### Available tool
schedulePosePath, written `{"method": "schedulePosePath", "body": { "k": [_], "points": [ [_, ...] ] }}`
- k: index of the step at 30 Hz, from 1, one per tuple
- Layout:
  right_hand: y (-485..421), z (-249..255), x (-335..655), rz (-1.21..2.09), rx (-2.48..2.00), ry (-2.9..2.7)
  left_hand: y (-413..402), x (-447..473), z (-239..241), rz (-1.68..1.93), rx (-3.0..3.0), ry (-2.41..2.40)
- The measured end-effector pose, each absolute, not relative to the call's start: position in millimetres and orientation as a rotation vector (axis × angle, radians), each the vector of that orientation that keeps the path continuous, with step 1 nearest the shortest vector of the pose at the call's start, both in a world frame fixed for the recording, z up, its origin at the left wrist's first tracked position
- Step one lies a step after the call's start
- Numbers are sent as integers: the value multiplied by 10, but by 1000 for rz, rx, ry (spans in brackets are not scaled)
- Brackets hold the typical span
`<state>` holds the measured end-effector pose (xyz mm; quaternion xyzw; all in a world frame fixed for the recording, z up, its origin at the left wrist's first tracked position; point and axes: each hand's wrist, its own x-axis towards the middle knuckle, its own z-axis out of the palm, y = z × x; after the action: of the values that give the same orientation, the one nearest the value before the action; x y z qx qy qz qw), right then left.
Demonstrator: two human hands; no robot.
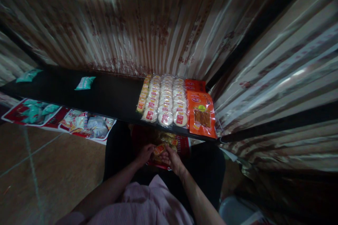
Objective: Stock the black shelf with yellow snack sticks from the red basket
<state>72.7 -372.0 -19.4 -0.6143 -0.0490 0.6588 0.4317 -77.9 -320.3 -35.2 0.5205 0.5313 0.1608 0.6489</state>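
Together, left hand (144, 154) and right hand (173, 160) on packet (160, 150)

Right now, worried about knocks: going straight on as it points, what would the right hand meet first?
The right hand would probably meet the small orange packet at its fingertips, then the left hand; depth unclear.

No legible print on the packets (165, 100)

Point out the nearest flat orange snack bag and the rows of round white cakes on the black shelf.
Nearest flat orange snack bag (202, 116): head view, its clear window.
Rows of round white cakes (166, 98): head view, middle of the block.
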Motion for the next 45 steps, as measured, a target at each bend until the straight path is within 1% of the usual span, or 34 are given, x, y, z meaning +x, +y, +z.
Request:
{"method": "schedulePosePath", "body": {
  "k": [7,11,18,23,32,35,38,41,45],
  "points": [
    [-3712,-177,707,1652,-1614,-195,-3023,-813,-302,305,1219,1082],
    [-3719,-207,713,1603,-1607,-178,-2986,-839,-281,280,1116,1115],
    [-3726,-194,713,1620,-1419,-140,-3021,-879,-237,497,687,991],
    [-3732,-203,725,1623,-1431,-158,-3076,-889,-199,590,566,948],
    [-3803,-219,680,1525,-1507,-594,-3214,-872,-333,704,600,1067],
    [-3771,-268,652,1494,-1539,-726,-3222,-881,-287,712,695,1100],
    [-3713,-294,618,1381,-1632,-929,-3210,-903,-201,710,774,1122],
    [-3658,-225,566,1255,-1726,-1100,-3182,-938,-132,735,832,1151],
    [-3609,-10,492,1149,-1781,-1257,-3146,-999,-72,825,944,1207]
  ]
}}
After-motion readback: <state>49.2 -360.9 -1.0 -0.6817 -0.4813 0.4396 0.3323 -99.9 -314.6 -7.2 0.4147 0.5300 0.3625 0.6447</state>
